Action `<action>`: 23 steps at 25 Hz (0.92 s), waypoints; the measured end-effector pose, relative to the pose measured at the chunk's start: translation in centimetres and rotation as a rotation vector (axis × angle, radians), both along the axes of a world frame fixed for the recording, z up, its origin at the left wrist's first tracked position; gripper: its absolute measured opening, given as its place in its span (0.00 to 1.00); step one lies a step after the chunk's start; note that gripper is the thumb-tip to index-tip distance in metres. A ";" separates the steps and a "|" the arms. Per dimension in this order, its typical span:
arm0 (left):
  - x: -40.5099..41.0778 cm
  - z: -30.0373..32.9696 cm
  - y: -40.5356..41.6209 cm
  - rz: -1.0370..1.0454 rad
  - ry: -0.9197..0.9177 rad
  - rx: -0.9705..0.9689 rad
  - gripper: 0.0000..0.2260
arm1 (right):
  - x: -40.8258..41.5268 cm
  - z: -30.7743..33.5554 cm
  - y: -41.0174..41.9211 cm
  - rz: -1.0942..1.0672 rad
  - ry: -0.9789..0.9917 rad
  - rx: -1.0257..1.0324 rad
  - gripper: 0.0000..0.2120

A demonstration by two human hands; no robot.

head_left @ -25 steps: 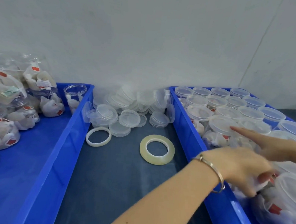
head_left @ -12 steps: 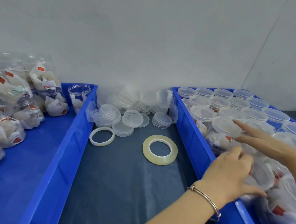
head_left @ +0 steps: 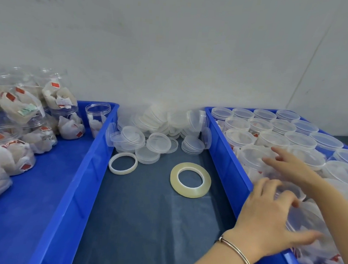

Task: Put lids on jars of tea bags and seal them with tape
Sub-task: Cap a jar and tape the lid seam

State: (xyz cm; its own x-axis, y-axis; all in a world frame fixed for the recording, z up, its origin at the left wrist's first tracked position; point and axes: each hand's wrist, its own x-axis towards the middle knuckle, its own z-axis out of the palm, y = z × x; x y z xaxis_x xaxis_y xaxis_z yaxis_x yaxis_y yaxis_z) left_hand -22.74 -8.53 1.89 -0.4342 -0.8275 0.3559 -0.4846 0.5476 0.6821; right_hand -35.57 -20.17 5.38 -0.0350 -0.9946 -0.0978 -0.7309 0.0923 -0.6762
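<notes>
My left hand [head_left: 265, 219], a bangle on its wrist, reaches over the wall of the right blue bin [head_left: 228, 155] and grips a clear jar of tea bags [head_left: 310, 217] lying low in the bin. My right hand [head_left: 289, 167] hovers with straight fingers over the lidded jars [head_left: 270, 137] and holds nothing. Between the bins lie a yellowish tape roll [head_left: 189, 192], a white tape roll [head_left: 122, 172] and a heap of clear lids [head_left: 158, 145].
The left blue bin [head_left: 81, 167] holds several jars stuffed with tea bags, and one unlidded jar [head_left: 97, 115] stands in its far right corner. A dark grey table top [head_left: 143, 221] shows between the bins. A white wall rises close behind.
My left hand has risen from deep among the jars and its fingers have curled round one jar. My right hand has drawn back slightly and its fingers have spread.
</notes>
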 end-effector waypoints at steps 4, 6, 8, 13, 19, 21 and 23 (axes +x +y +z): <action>1.6 0.6 0.1 0.008 0.070 -0.044 0.20 | 1.3 1.3 0.3 -0.002 0.284 -0.132 0.28; 4.3 1.4 0.2 0.106 0.233 -0.123 0.15 | 3.0 3.0 0.8 0.008 0.327 -0.334 0.24; 8.1 2.4 0.2 0.237 0.326 -0.187 0.09 | 6.8 4.6 1.4 0.106 0.261 -0.531 0.20; 20.7 3.9 0.8 0.783 0.573 -0.037 0.04 | 23.1 3.7 4.6 0.491 -0.198 -0.484 0.13; 29.5 5.3 1.4 1.163 0.707 0.053 0.05 | 37.2 -0.7 10.2 0.591 -0.535 -0.319 0.05; 31.7 5.5 1.8 1.210 0.730 0.056 0.05 | 39.4 -1.2 11.3 0.595 -0.578 -0.334 0.04; 33.9 5.0 2.5 1.258 0.731 0.052 0.05 | 40.8 -1.4 11.7 0.626 -0.565 -0.325 0.08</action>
